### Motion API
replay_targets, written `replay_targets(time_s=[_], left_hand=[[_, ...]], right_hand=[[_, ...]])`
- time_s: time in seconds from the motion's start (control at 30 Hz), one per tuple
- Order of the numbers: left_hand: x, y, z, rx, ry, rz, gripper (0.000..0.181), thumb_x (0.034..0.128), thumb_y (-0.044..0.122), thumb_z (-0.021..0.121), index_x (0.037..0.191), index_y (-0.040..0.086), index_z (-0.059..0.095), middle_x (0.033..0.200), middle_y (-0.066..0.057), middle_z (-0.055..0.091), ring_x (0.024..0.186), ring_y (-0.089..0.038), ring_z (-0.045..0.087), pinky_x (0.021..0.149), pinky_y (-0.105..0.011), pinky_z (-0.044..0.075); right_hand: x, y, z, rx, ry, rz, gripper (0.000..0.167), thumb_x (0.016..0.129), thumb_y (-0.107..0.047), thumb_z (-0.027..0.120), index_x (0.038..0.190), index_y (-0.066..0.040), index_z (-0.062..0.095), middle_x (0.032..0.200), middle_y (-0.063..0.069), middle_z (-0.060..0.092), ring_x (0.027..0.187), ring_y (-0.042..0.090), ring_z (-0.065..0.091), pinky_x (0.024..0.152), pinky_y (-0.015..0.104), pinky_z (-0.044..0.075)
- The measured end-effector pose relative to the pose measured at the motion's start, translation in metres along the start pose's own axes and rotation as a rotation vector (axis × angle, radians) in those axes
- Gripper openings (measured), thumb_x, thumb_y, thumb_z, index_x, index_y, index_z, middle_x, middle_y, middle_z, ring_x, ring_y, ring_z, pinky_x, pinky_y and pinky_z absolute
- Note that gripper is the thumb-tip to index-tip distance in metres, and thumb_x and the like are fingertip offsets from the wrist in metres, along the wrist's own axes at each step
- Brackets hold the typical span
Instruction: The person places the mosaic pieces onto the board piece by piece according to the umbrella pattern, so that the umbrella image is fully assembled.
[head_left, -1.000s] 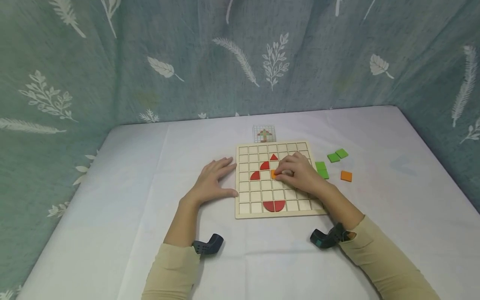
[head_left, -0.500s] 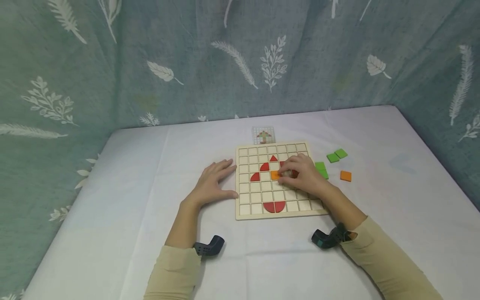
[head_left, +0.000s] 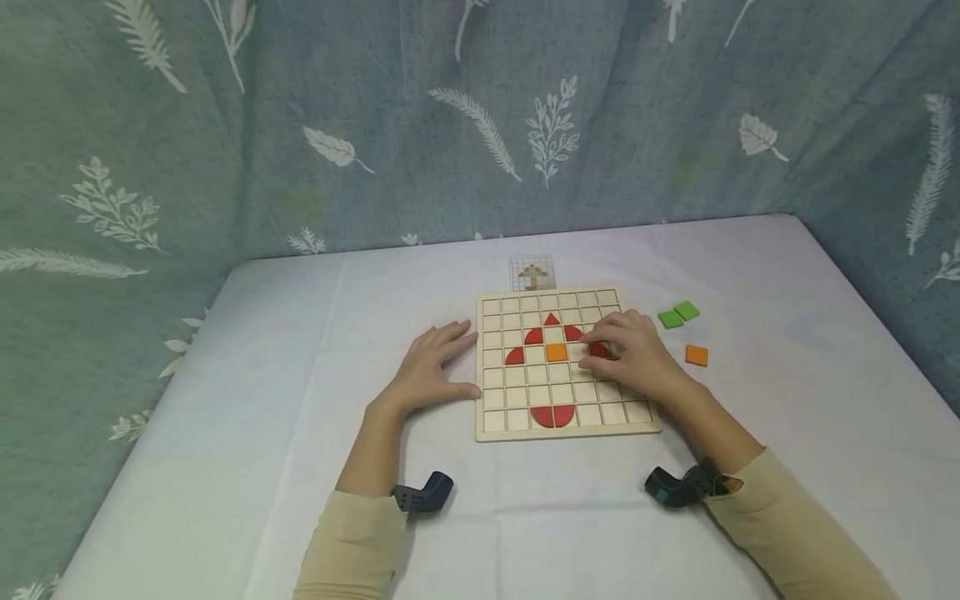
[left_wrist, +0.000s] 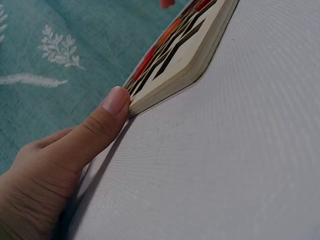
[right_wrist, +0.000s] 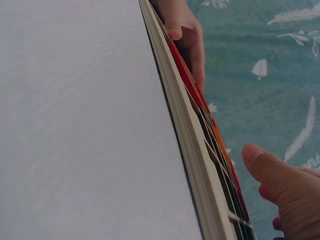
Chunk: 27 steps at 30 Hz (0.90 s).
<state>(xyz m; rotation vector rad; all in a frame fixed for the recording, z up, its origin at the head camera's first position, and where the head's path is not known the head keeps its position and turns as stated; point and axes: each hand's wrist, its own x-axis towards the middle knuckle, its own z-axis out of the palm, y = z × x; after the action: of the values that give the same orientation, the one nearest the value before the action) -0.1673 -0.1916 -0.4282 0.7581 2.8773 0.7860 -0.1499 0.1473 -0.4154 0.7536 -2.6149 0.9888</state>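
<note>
A wooden grid board (head_left: 567, 432) lies on the table, with an orange square tile (head_left: 557, 352) in a cell near its middle. My right hand (head_left: 636, 357) hovers over the board just right of that tile, thumb and fingertips apart, nothing visible between them. Around the tile sit a red triangle (head_left: 552, 319) and several red quarter-circle pieces (head_left: 533, 336); one is partly covered by the right hand. Two more red quarter-circles (head_left: 552, 416) lie side by side near the front edge. My left hand (head_left: 427, 367) rests against the board's left edge, fingers spread; its thumb (left_wrist: 116, 101) touches the edge in the left wrist view.
Behind the board lies a small pattern card (head_left: 532, 273) showing an arrow-like figure. To the right are green square tiles (head_left: 671, 319) and a loose orange tile (head_left: 697, 356). More green is mostly hidden behind the right hand. A patterned curtain (head_left: 405, 167) surrounds the table.
The right hand has let go of the orange tile and drawn back to the right, its fingers parting. The tile stays in its cell. The left hand keeps its place.
</note>
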Motion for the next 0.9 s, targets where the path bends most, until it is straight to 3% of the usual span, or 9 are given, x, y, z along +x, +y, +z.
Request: replay_targets(time_s=[0.47,0.7,0.9], left_hand=[[-0.003,0.0,0.002,-0.006,-0.002,-0.019,0.091,0.0654,0.058,0.078,0.142,0.02,0.045,0.153,0.002,0.031,0.143,-0.021,0.022,0.119,-0.042,0.01],[-0.002,0.001,0.001,0.004,0.001,-0.019,0.092,0.0654,0.061,0.076,0.142,0.02,0.046,0.153,0.002,0.032,0.143,-0.02,0.022,0.119,-0.041,0.01],[-0.001,0.002,0.0,0.008,-0.001,-0.02,0.092,0.0649,0.061,0.076,0.142,0.02,0.045,0.153,0.002,0.031,0.143,-0.021,0.022,0.119,-0.042,0.01]], right_hand=[[-0.017,0.02,-0.011,0.001,0.112,-0.092,0.031,0.064,-0.011,0.085,0.091,-0.005,0.072,0.091,0.009,0.065,0.082,0.024,0.051,0.074,0.041,0.038],[-0.025,0.028,-0.025,-0.011,0.128,-0.036,0.032,0.063,-0.01,0.085,0.091,-0.004,0.072,0.093,0.011,0.065,0.092,0.029,0.054,0.085,0.048,0.037],[-0.032,0.034,-0.036,-0.023,0.136,-0.005,0.033,0.061,-0.008,0.086,0.091,-0.003,0.072,0.093,0.012,0.065,0.092,0.026,0.052,0.082,0.045,0.033]])
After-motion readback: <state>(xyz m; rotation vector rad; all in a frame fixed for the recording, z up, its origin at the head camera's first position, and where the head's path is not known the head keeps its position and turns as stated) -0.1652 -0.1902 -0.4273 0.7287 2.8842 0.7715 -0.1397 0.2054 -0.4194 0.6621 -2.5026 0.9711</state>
